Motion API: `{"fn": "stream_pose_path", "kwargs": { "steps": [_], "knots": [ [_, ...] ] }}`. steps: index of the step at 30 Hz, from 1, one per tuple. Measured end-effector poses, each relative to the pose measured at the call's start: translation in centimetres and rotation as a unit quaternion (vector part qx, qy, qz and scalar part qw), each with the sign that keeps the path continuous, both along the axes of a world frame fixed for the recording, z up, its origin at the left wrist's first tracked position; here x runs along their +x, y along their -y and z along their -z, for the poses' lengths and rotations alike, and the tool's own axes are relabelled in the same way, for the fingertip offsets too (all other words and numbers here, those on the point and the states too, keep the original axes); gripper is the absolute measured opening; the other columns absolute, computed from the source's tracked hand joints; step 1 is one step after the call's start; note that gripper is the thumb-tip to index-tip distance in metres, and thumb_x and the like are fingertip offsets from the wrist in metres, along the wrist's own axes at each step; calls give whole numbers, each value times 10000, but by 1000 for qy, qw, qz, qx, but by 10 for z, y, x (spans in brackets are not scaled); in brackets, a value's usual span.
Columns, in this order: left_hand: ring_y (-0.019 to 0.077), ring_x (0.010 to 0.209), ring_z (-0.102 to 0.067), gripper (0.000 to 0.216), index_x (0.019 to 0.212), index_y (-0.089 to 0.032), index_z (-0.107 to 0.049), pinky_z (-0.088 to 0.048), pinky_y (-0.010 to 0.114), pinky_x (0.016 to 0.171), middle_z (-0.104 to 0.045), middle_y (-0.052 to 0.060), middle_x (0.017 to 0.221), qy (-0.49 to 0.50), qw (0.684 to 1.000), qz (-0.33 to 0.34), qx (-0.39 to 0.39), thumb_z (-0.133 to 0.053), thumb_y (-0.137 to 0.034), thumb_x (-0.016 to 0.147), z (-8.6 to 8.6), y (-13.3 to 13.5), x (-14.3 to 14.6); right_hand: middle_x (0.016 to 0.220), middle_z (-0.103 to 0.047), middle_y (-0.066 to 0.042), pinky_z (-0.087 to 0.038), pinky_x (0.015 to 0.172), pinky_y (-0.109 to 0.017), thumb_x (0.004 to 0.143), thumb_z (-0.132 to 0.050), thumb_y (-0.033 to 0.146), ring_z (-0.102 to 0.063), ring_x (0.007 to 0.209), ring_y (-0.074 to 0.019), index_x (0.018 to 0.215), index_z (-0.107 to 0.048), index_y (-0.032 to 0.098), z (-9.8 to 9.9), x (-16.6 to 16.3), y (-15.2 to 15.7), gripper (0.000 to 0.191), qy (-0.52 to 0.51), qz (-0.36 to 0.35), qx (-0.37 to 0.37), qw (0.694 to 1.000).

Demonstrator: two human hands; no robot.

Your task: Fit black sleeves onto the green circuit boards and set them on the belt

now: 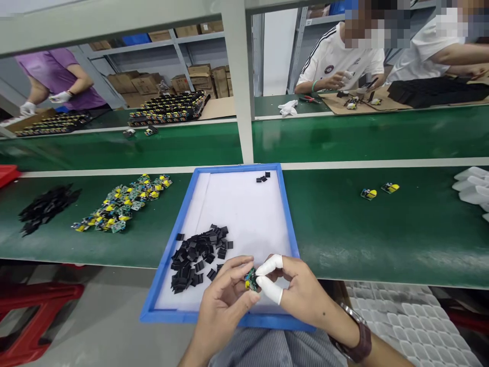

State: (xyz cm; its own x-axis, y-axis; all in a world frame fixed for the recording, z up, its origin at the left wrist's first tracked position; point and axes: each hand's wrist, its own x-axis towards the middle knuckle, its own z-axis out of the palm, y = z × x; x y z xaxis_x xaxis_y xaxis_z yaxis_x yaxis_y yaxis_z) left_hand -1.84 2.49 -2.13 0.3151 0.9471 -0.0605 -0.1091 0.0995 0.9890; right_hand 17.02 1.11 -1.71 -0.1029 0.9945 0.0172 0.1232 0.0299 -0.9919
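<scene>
Both my hands meet over the near edge of a blue-rimmed white tray [183, 214]. My left hand [223, 298] and my right hand [294, 290], which wears white finger cots on thumb and forefinger, pinch a small green and yellow circuit board [251, 279] between them. Just left of my hands, a heap of small black square parts [198, 255] lies on the tray. A few more black parts [263, 178] sit at the tray's far corner.
On the green bench lie a pile of green and yellow boards [122, 204], a black heap [46, 206] and two loose boards [379, 190]. White moulded trays [473, 186] sit at the right. Other people work across the belt. A red stool [38, 306] stands lower left.
</scene>
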Motion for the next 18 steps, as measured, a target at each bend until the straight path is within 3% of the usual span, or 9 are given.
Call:
{"fn": "stream_pose_path", "kwargs": {
  "steps": [4, 10, 18],
  "knots": [
    [255, 1043, -719, 385, 1204, -285, -749, -641, 349, 848, -692, 103, 1178, -37, 999, 0, 30, -765, -150, 843, 2, 6, 0, 796, -687, 10, -504, 694, -249, 822, -610, 51, -634, 735, -148, 856, -690, 193, -3, -3, 2, 167, -19, -1, 19, 1000],
    [251, 1165, -691, 395, 1179, -301, -767, -601, 335, 974, -731, 88, 1223, -103, 985, -28, 139, -758, -97, 840, 11, 11, -7, 826, -695, 18, -505, 711, -245, 838, -611, 33, -638, 765, -146, 883, -699, 206, -9, -4, 3, 200, -44, -20, 9, 999],
    [252, 1100, -724, 482, 1241, -329, -737, -630, 353, 908, -747, 86, 1208, -112, 976, -10, 186, -734, -51, 847, 13, 8, -6, 799, -691, 27, -493, 670, -244, 825, -604, 2, -624, 723, -141, 878, -739, 214, -1, -6, 0, 258, -60, -29, -5, 998]
  ]
}}
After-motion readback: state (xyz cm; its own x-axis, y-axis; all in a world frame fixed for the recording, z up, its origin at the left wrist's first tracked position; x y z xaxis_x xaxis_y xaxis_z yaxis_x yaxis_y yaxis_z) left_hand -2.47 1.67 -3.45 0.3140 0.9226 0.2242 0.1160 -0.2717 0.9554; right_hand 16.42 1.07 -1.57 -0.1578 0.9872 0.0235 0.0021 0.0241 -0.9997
